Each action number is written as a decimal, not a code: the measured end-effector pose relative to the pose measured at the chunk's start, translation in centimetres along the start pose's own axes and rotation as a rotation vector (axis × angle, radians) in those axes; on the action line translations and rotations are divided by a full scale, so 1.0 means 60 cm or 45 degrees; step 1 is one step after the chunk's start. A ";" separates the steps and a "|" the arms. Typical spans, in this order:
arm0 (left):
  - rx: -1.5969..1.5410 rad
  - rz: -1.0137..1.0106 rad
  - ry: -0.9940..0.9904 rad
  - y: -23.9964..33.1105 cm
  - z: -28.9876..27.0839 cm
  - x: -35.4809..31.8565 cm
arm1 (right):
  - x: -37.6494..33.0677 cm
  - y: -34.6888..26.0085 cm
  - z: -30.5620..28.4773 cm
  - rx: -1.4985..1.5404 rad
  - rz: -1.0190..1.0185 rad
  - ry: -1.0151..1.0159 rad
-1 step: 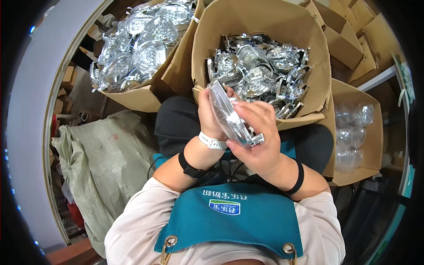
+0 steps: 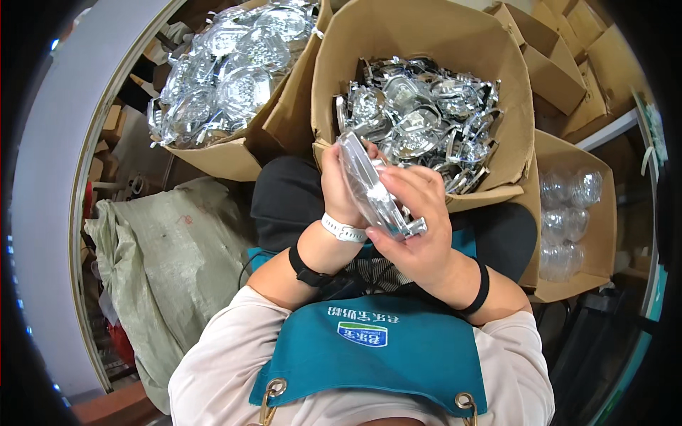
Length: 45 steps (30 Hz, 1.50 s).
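Note:
Above my lap I hold a lamp-like part (image 2: 367, 180) with a clear plastic cover and a shiny silver body, tilted on edge. My left hand (image 2: 338, 186) is closed around its left side, with most of the fingers hidden behind it. My right hand (image 2: 424, 226) grips the other side, thumb at the lower end and fingers over the silver face. A small silver stub sticks out at that lower end. Just beyond my hands, similar silver and clear parts (image 2: 415, 128) lie piled in an open cardboard box (image 2: 501, 67).
Another cardboard box (image 2: 213, 160) at the far left is heaped with shiny clear parts (image 2: 241, 92). To the right, a box (image 2: 595, 266) holds several clear plastic domes (image 2: 561, 222). A pale green woven sack (image 2: 170, 248) lies left of my legs. Empty-looking cartons (image 2: 550, 67) stand back right.

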<state>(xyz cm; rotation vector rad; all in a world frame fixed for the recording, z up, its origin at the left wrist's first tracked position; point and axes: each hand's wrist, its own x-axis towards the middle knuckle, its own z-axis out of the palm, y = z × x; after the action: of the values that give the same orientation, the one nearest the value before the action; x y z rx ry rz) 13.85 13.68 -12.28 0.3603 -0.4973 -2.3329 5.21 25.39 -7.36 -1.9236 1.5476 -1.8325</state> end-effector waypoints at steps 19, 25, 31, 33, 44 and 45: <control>0.962 1.406 0.593 0.503 -0.102 0.026 | -0.021 0.077 -0.185 -0.259 0.370 -0.031; 1.708 0.893 1.130 0.516 -0.193 0.110 | -0.035 0.108 -0.185 -0.205 0.439 0.022; 3.056 1.431 0.964 0.431 -0.161 0.107 | -0.064 0.148 -0.199 -0.083 0.573 0.119; 3.181 1.236 0.881 0.425 -0.159 0.106 | -0.069 0.156 -0.198 -0.040 0.645 0.156; 3.070 1.146 1.032 0.420 -0.211 0.085 | -0.060 0.165 -0.198 -0.261 0.695 -0.020; 3.066 1.158 1.018 0.400 -0.200 0.084 | -0.059 0.167 -0.197 -0.269 0.692 -0.008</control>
<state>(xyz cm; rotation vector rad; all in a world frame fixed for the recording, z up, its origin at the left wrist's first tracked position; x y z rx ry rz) 29.13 -8.94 -12.73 1.4245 -2.0401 0.3318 -9.15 29.43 -12.86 -1.3653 2.0687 -1.4756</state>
